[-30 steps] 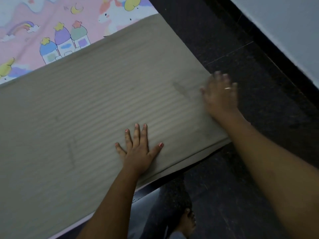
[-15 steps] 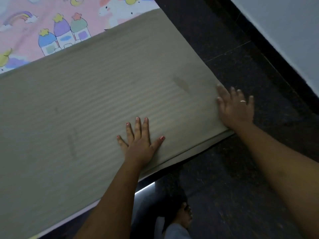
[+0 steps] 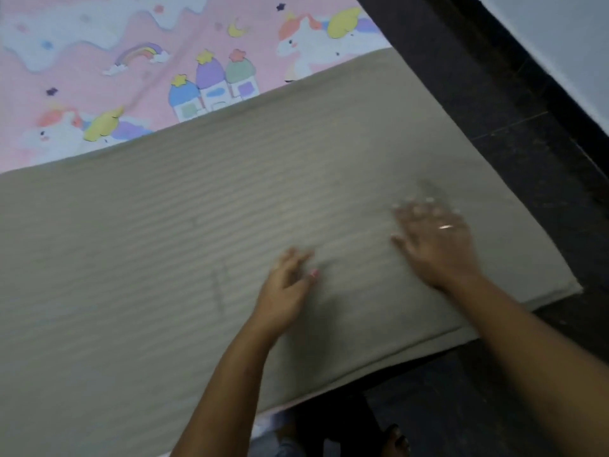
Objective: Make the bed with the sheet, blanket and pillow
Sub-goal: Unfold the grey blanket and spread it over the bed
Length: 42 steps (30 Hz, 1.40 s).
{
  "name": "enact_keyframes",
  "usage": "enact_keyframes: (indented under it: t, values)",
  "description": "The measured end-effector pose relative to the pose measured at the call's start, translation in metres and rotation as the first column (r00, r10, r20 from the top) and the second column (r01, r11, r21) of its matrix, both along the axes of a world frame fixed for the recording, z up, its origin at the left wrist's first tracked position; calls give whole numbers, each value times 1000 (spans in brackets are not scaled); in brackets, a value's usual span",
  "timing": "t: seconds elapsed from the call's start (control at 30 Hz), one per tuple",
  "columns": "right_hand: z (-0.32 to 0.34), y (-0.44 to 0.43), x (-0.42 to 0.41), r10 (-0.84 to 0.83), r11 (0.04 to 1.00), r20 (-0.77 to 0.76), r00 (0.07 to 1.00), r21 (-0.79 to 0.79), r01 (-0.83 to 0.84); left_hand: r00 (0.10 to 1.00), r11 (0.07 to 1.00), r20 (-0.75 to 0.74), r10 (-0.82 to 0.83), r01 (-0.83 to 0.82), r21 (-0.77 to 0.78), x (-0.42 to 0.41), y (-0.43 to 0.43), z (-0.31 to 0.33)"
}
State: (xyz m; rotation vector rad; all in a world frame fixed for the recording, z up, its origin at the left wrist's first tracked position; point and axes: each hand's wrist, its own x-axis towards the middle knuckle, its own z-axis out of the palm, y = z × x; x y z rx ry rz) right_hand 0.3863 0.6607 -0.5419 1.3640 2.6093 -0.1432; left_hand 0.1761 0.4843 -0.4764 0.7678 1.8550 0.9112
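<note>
So here's our view: the grey-beige striped blanket (image 3: 164,258) lies spread across the bed and fills most of what we see. Its far edge runs diagonally over the pink unicorn sheet (image 3: 99,77), which shows only along the top. The blanket's right corner sits at the bed's edge, right beside the dark floor (image 3: 494,110).

Both our hands are down on the blanket, toward that right end and not far from its near edge. Our left hand (image 3: 286,288) rests more toward the middle, fingers stretched out and close together, thumb off to the side, gripping nothing. Our right hand (image 3: 435,242) lies to the right and a bit farther up, palm down, fingers spread, a ring (image 3: 446,227) on one finger. The hands are apart, with a strip of striped fabric between them. Both are pretty blurry, so we can't make out the fingertips well.

A pale wall (image 3: 560,44) runs past the floor at top right, and a foot (image 3: 395,440) pokes out below the bed edge.
</note>
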Motion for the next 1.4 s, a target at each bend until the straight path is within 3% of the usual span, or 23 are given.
enact_keyframes:
  t: [0.1,0.17,0.23,0.33,0.43,0.5,0.57,0.63,0.77,0.93,1.2,1.4]
  values:
    - [17,34,25,-431,900,80,899,-28,434,920,973,-329,212,-229,-12,-69,-27,-12]
    - [28,36,4,-552,831,52,832,-51,554,871,949,-414,266,-312,-46,-107,-45,-19]
    - [27,21,-52,-426,904,-70,902,16,428,824,927,-488,287,-368,-76,-134,-59,-25]
    - [17,-47,-175,-20,998,-201,979,-54,9,777,903,-582,238,-398,-162,-157,-70,-37]
    - [7,-133,-282,378,900,-304,874,-101,-424,782,892,-587,207,-398,-215,-171,-78,-49]
    - [5,-161,-319,478,819,-303,825,-185,-543,781,879,-589,208,-413,-237,-175,-79,-58]
    - [-8,-153,-327,478,808,-285,831,-228,-543,759,864,-624,185,-428,-265,-177,-78,-65]
    - [-15,-128,-318,473,842,-260,841,-145,-519,727,850,-671,148,-440,-289,-176,-75,-70]
    - [-24,-59,-277,246,962,-174,954,-77,-262,708,821,-697,113,-461,-336,-171,-66,-74]
    - [-23,15,-209,26,999,-98,995,-40,-30,704,820,-707,75,-446,-357,-161,-40,-76]
    - [-22,61,-170,24,999,-96,995,30,-21,706,923,-692,-149,-152,-354,-103,69,-79]
    - [-23,96,-140,151,988,-86,985,57,-146,680,911,-643,-352,92,-401,-51,160,-81]
